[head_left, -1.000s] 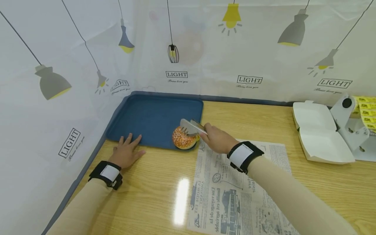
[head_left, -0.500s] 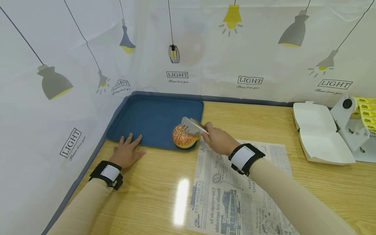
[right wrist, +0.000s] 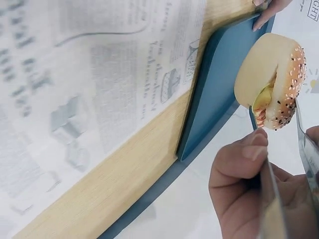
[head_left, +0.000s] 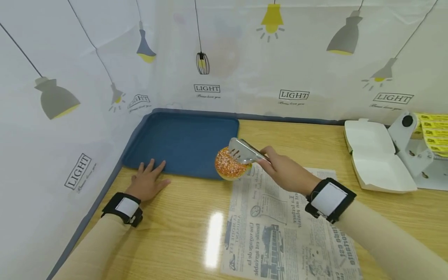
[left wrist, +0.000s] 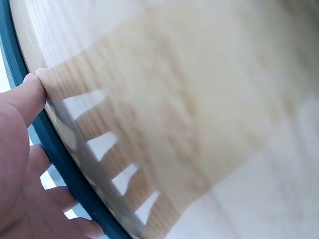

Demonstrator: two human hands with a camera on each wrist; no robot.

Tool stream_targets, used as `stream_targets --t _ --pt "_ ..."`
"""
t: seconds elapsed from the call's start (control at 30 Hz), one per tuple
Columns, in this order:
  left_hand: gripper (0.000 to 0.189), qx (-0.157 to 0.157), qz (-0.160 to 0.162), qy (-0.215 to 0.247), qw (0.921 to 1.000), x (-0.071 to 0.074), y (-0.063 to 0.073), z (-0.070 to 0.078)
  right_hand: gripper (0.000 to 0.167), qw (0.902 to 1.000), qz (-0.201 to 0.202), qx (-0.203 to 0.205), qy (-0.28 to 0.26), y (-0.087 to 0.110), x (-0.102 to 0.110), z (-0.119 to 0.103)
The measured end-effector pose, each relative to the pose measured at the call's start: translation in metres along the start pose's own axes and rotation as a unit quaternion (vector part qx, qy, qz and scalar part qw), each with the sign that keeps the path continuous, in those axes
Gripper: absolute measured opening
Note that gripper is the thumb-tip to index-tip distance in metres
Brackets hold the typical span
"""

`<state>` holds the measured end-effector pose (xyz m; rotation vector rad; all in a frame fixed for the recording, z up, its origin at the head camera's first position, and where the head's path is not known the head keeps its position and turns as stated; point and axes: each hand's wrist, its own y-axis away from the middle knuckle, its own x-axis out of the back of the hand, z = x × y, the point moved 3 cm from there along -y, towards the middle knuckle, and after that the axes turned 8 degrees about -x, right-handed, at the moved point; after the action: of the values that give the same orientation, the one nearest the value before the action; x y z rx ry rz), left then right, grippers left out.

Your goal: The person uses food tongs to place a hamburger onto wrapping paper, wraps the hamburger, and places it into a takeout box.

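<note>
In the head view my right hand (head_left: 288, 173) grips metal serving tongs (head_left: 250, 151). Their slotted ends hold a sesame-topped bun sandwich (head_left: 227, 165), which overlaps the near right corner of the blue tray (head_left: 182, 146). From the right wrist view, the bun sandwich (right wrist: 266, 62) hangs in the air between the arms of the tongs (right wrist: 271, 196), tilted on its side there, with a yellow-green filling showing. My left hand (head_left: 146, 184) lies with spread, fairly straight fingers at the tray's front rim; the left wrist view shows its fingers (left wrist: 62, 196) over that rim.
Printed newspaper-style paper (head_left: 259, 249) lies on the wooden table, right of the tray. Beyond it stand an opened white takeaway box (head_left: 381, 171) and a grey holder (head_left: 402, 136) with yellow printed strips. A lamp-patterned sheet (head_left: 245, 66) walls the back and left.
The tongs have lifted the bun sandwich off the tray's corner and carried it slightly right. My right hand has moved right with it. The left hand stays at the rim.
</note>
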<state>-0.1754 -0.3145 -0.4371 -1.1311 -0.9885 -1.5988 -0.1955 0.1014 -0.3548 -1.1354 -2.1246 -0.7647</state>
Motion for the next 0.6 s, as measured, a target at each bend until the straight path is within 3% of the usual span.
stream_targets --t 0.43,0.6 --pt "0.073 -0.005 -0.002 -0.002 1.0000 0.000 0.000 0.002 0.043 0.9997 0.003 -0.019 -0.011 0.077 0.001 0.053" --pt "0.073 -0.009 0.000 -0.007 0.9999 0.000 0.000 0.001 0.043 0.9986 0.001 -0.045 -0.027 0.101 0.000 0.073"
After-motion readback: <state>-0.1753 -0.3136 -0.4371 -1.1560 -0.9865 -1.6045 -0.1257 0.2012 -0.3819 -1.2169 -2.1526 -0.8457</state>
